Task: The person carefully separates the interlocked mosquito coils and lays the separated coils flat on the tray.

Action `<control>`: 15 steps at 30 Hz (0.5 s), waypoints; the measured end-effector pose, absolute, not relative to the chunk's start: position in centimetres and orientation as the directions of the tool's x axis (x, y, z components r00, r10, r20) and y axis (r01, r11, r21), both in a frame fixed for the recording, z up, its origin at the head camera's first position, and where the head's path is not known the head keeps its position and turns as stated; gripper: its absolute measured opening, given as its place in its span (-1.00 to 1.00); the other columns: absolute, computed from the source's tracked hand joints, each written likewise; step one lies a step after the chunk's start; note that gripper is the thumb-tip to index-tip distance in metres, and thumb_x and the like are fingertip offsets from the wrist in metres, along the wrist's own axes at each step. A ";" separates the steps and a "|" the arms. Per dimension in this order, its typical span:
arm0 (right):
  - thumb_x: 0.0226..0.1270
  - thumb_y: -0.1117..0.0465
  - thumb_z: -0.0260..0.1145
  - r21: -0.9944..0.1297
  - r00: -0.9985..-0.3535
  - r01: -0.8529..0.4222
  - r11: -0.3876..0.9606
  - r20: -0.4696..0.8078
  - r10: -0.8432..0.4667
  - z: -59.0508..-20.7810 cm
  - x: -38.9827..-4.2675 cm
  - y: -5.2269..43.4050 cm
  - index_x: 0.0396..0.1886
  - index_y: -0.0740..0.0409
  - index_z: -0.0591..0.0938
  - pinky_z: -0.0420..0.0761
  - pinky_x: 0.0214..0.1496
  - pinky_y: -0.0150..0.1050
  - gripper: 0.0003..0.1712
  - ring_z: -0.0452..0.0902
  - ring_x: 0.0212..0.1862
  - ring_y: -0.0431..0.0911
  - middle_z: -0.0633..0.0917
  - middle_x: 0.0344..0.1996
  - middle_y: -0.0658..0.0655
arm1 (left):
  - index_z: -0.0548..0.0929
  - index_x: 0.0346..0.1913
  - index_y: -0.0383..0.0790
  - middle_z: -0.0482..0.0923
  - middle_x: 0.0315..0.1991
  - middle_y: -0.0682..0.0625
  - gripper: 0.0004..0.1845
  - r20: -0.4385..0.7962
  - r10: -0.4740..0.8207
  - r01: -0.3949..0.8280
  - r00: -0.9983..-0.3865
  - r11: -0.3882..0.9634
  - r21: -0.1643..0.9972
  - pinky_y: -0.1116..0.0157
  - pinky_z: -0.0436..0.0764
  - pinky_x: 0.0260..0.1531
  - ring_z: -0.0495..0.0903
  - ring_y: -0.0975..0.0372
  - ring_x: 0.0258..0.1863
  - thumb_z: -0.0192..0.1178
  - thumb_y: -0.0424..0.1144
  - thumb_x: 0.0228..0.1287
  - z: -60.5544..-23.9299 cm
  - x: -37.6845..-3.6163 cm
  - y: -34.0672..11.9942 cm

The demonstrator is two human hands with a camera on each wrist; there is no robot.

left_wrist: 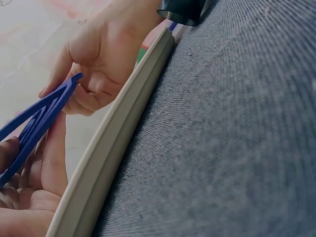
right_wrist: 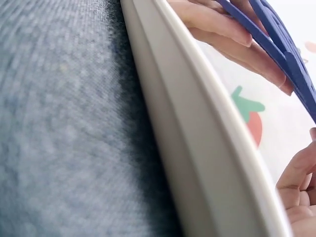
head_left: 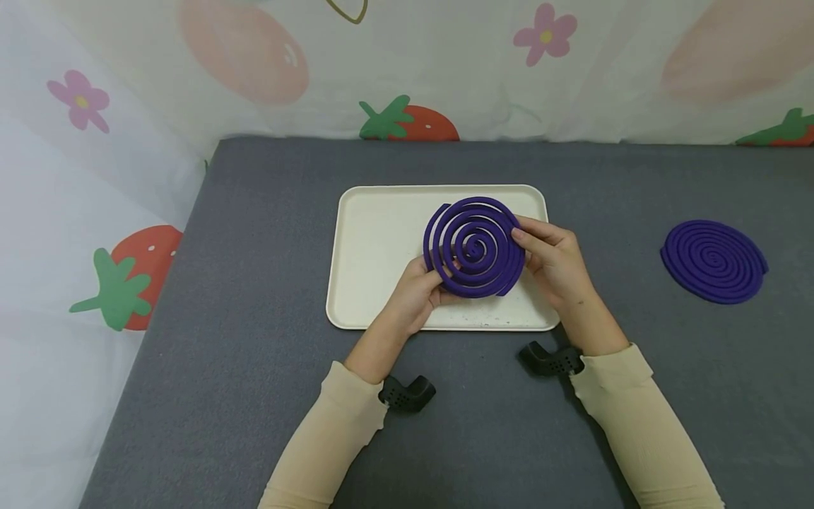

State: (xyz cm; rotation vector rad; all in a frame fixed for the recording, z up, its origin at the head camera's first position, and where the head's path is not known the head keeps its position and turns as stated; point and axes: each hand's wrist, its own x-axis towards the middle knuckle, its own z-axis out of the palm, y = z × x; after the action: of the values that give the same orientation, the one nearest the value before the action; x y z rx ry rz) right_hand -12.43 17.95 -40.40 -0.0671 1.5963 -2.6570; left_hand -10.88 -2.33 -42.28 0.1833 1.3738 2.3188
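Note:
Both hands hold a purple mosquito coil [head_left: 478, 247] above the white tray [head_left: 375, 247]. My left hand [head_left: 412, 293] grips its lower left edge, thumb on top and fingers underneath. My right hand [head_left: 559, 265] pinches the right edge between thumb and fingers. Gaps show between the coil's rings on the left, while those on the right sit close together. In the left wrist view, the coil [left_wrist: 42, 116] is seen edge-on, with some rings spread apart in height. A second purple mosquito coil [head_left: 714, 261], tightly wound, lies flat at the right.
A grey cloth [head_left: 254, 283] covers the table under the tray. Dark crumbs [head_left: 490, 325] lie along the tray's front edge. Behind the table and at the left hangs a white curtain [head_left: 470, 71] with strawberries and flowers. Each wrist wears a black camera mount [head_left: 407, 394].

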 end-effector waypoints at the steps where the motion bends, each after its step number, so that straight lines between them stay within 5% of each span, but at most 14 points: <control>1: 0.31 0.54 0.11 -0.884 -0.998 0.017 -0.466 0.009 -0.054 -40.4 -12.4 17.9 -0.31 0.11 0.76 0.59 -0.37 -0.45 -0.64 0.61 -0.39 -0.23 0.73 -0.35 0.03 | 0.37 0.11 -0.56 0.64 -0.32 0.07 -0.70 -0.106 0.430 -0.298 -0.897 -0.410 0.862 0.33 0.66 -0.29 0.66 0.31 -0.32 -0.11 -0.46 0.39 -42.3 -10.9 -2.3; 15: 0.25 0.61 0.09 -0.884 -1.000 0.007 -0.467 -0.004 -0.007 -40.3 -12.5 17.8 -0.40 0.16 0.65 0.54 -0.48 -0.48 -0.67 0.52 -0.48 -0.21 0.60 -0.48 0.05 | 0.39 0.10 -0.55 0.63 -0.32 0.07 -0.71 -0.099 0.417 -0.269 -0.903 -0.372 0.888 0.31 0.66 -0.25 0.66 0.30 -0.32 -0.08 -0.46 0.40 -42.4 -11.0 -2.2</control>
State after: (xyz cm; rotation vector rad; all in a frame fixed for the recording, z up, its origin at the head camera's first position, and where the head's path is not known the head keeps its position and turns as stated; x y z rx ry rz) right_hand -12.54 17.82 -40.33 0.0000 1.6175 -2.6830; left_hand -11.03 -2.24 -42.40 0.1978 1.4480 2.2971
